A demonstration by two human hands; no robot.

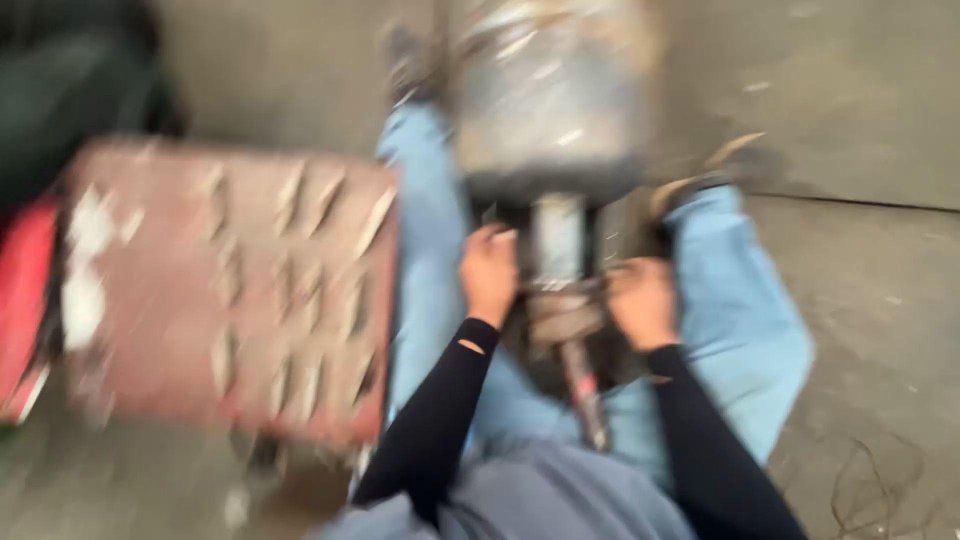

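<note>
Big grey metal cylinder (548, 95) w/ shaft (558, 240) lies on floor (870, 290) btwn person's legs. Left hand (489, 275) & right hand (642, 302) flank shaft, fingers curled at its base; grip can't tell, heavy blur. Red toolbox (225, 285) left, contents unclear.

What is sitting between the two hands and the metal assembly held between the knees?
Nothing visible. The left hand and the right hand already rest against the shaft end of the grey cylindrical machine part, one on each side. Motion blur hides the fingers' exact grip.
</note>
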